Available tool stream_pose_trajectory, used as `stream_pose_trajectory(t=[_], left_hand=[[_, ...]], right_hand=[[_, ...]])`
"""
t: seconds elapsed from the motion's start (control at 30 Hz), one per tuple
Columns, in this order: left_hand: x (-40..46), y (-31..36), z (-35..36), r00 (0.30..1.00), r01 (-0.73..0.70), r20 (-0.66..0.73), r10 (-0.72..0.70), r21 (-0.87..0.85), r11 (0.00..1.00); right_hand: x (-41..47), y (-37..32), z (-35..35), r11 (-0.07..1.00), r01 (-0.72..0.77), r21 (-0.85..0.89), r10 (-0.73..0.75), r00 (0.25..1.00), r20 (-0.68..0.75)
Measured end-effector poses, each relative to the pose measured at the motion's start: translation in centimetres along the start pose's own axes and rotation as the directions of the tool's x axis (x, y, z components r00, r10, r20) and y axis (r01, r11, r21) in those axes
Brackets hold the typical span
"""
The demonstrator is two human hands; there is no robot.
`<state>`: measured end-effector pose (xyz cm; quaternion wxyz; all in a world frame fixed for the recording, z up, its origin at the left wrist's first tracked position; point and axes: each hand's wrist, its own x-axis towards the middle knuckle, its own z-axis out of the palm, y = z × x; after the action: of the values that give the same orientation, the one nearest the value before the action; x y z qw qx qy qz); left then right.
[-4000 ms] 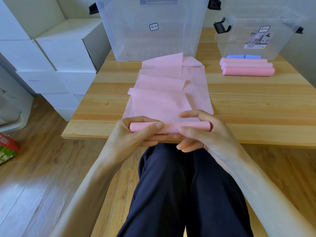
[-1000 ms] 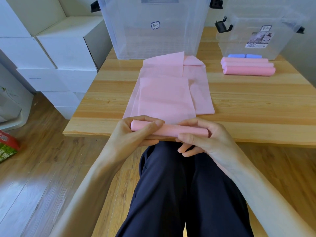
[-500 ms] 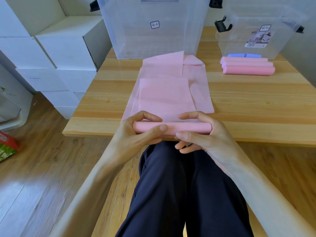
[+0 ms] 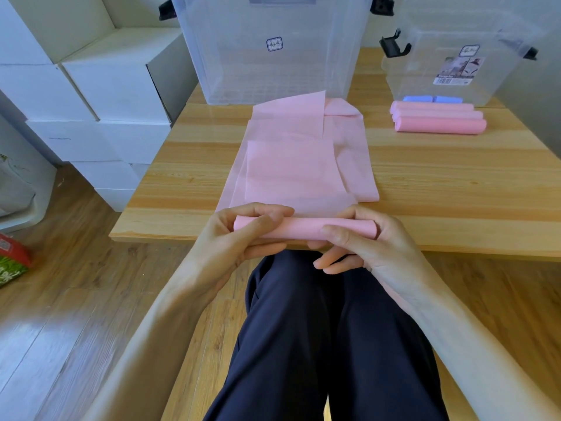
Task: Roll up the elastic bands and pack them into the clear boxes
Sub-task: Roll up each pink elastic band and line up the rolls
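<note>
Nearby, 3 pink rolls (image 4: 438, 118) front the smaller clear box (image 4: 455, 50).

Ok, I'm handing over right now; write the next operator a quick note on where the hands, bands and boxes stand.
Left hand and right hand each grip an end of the pink roll at the near edge of the wooden table.
The unrolled pink band lies folded in layers from the roll toward the large clear box.
Done: three pink rolls and two blue rolls lie on the table in front of the small clear box.
Left: finish this roll, then pack all rolls. No rolls can be seen inside either box.
</note>
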<state>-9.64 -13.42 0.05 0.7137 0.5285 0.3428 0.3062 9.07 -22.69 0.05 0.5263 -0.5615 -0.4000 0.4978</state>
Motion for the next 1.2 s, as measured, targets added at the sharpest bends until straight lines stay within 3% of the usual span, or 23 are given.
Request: stream_pose_trajectory(t=[0.3,0.47,0.67,1.2], left_hand=[[0.00,0.19,0.17,0.998,-0.013,-0.064,0.024,0.172,0.985],[-0.34,0.22,0.16,1.000,-0.010,-0.021,0.013,0.136,0.991],[-0.26,0.27,0.46,0.994,-0.019,-0.099,0.036,0.167,0.986],[-0.49,0.12,0.10,0.996,-0.063,-0.042,0.072,0.193,0.979]], right_hand=[[0.00,0.06,0.09,1.000,0.018,0.004,-0.018,1.000,-0.015],[0.00,-0.15,0.06,1.000,0.002,-0.006,-0.003,0.999,-0.041],[0.00,-0.05,0.20,1.000,0.007,0.000,-0.007,1.000,-0.030],[-0.14,-0.15,0.26,1.000,-0.007,-0.007,0.007,0.999,-0.047]])
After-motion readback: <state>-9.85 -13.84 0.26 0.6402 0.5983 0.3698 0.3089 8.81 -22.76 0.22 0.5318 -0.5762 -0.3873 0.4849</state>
